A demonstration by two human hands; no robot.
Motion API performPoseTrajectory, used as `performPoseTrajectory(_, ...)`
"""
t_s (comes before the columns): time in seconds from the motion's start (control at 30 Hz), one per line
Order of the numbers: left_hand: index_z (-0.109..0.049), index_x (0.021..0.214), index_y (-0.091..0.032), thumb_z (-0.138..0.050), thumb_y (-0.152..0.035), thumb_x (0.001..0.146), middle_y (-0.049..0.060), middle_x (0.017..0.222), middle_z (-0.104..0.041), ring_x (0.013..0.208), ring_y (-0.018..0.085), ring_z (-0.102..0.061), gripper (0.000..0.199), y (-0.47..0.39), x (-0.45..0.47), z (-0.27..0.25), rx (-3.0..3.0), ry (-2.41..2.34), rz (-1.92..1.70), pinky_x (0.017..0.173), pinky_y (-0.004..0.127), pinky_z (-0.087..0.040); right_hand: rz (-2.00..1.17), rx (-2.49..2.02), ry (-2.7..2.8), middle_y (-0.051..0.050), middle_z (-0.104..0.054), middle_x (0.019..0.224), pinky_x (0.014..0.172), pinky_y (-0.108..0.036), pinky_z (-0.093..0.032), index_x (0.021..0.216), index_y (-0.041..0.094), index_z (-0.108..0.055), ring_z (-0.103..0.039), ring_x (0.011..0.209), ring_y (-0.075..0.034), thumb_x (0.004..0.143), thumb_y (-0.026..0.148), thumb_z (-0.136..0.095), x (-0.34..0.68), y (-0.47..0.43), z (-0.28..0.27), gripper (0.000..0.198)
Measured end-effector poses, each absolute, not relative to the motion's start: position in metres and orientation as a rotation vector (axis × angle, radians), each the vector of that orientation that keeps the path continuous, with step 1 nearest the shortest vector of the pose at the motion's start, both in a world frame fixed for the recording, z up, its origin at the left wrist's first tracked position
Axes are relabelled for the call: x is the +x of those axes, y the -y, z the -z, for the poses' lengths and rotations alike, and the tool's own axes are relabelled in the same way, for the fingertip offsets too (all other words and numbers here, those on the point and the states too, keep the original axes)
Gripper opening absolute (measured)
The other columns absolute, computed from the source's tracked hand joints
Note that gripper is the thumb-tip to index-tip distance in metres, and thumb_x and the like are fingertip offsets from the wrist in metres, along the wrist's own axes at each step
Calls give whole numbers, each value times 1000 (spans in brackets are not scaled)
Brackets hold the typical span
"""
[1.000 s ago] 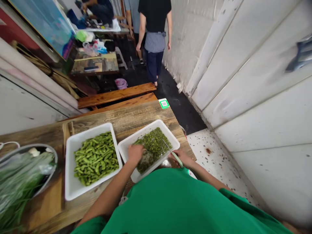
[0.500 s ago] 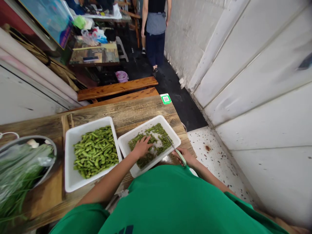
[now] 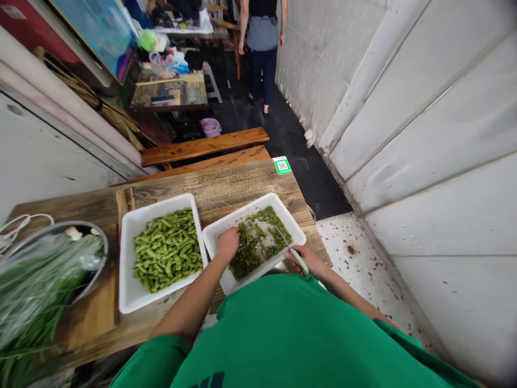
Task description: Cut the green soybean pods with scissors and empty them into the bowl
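Observation:
My left hand is over the left end of a white plastic tray, fingers curled downward and closed; what is in them, if anything, is hidden. Small green trimmings and bits of pod lie wet across this tray's bottom. At its right edge, my right hand grips light-green-handled scissors, the metal blades pointing over the trimmings. Just left stands a second white tray, heaped with green edamame pods.
A metal bowl with bagged leafy greens sits at the left on a wooden board. A QR-code card lies on the table's far corner. Beyond are a bench and a standing person; a white wall runs along the right.
My left hand has drawn left from the tray's middle to its left end, and its spread fingers have curled closed. My right hand keeps its grip on the scissors. The view has shifted slightly.

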State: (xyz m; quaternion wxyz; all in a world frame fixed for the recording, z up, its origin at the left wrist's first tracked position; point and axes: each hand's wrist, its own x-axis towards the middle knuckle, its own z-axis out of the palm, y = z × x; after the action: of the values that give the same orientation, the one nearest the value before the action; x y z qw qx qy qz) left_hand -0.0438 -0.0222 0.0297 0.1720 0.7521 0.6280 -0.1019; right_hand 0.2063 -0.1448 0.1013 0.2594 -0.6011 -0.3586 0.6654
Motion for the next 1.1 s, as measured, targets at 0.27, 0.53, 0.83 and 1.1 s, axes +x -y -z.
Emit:
performPoseTrajectory(0.27,-44,126,-19,-31,-18,88,14,99,-65,96,23,-59,41,1,-12,-30,2222,-1695,256,82,35,-42,-1774,-1647,960,8,-43,46,29,-18,-34,72,18,-48,-39,32,-6,65,46,-64,210,145,-99,34)
performPoseTrajectory(0.53,-57,106,-13,-39,-22,85,17,93,-66,92,26,-60,29,-22,11,-23,2135,-1668,109,81,38,-43,-1707,-1669,971,7,-44,46,31,-20,-36,70,19,-48,-40,34,-8,67,40,-64,214,148,-100,27)
performPoseTrajectory(0.83,-64,97,-15,-34,-38,88,4,73,-68,61,14,-61,39,-11,22,-23,1832,-1484,-211,56,25,-47,-1683,-1676,960,6,-45,46,30,-19,-35,71,18,-51,-42,33,-8,67,40,-63,213,144,-102,25)
performPoseTrajectory(1.1,-61,106,-18,-43,-35,84,5,80,-66,78,18,-59,33,13,2,-33,1820,-1578,-306,79,34,-43,-1712,-1637,956,8,-44,45,29,-18,-34,73,18,-52,-40,32,-6,67,46,-64,215,135,-105,32)
